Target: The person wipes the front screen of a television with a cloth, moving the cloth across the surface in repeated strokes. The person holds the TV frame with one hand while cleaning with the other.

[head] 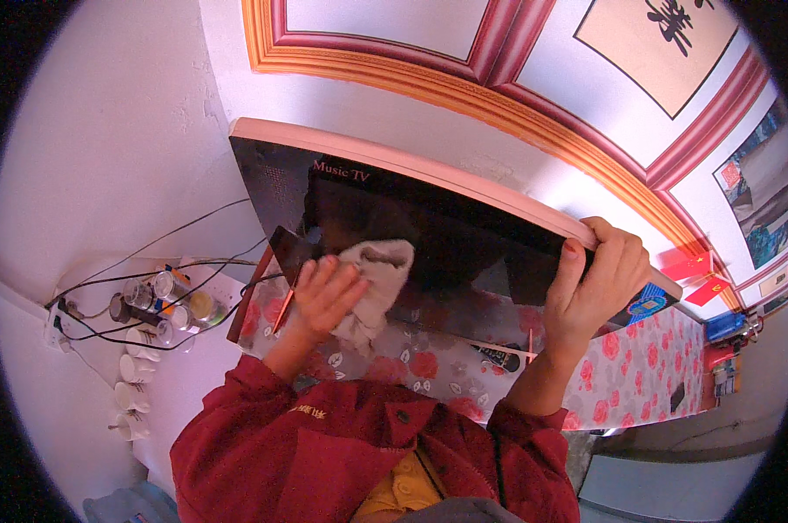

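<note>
A flat-screen television (459,242) with a pinkish frame leans at a slant over a table with a rose-patterned tablecloth (606,386). My left hand (328,297) lies over the left side of a pale cloth (384,274), against the lower left part of the dark screen; its thumb is hidden. At the television's upper right edge, my right hand (593,281) grips the frame, thumb on the screen side and fingers over the top. A black remote control (498,358) lies on the tablecloth below the screen.
Black cables (152,281) run from a wall socket (55,327) toward the television. Glass jars (172,286) and white cups (131,397) stand at left. Framed pictures (655,39) hang above; small red flags (698,274) stand at right.
</note>
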`<state>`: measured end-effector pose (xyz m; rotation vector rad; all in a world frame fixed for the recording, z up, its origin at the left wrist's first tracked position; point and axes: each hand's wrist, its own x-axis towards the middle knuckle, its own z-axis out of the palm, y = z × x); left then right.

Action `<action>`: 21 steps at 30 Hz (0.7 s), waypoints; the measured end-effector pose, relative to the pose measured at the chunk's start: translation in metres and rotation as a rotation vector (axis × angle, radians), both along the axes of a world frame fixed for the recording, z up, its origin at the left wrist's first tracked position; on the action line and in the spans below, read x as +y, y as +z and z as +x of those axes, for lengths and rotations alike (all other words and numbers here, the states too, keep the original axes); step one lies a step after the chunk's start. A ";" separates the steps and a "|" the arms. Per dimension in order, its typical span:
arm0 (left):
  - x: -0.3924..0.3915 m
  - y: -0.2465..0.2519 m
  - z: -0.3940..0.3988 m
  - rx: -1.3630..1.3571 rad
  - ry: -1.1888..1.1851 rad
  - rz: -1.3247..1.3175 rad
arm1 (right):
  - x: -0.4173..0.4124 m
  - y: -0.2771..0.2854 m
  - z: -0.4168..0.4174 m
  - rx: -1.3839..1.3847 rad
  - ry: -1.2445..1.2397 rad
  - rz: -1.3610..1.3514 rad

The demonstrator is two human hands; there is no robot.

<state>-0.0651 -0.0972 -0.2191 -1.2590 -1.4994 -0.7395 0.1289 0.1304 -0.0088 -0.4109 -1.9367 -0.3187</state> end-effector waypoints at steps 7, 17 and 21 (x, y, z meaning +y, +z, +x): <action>0.000 0.089 -0.034 -0.155 0.099 0.413 | -0.002 0.002 -0.001 0.018 0.007 0.000; 0.002 0.083 0.021 -0.244 0.039 0.143 | -0.001 0.001 0.000 0.004 -0.005 0.003; 0.012 0.026 0.031 -0.282 -0.127 0.140 | -0.003 0.002 -0.001 -0.001 0.005 -0.007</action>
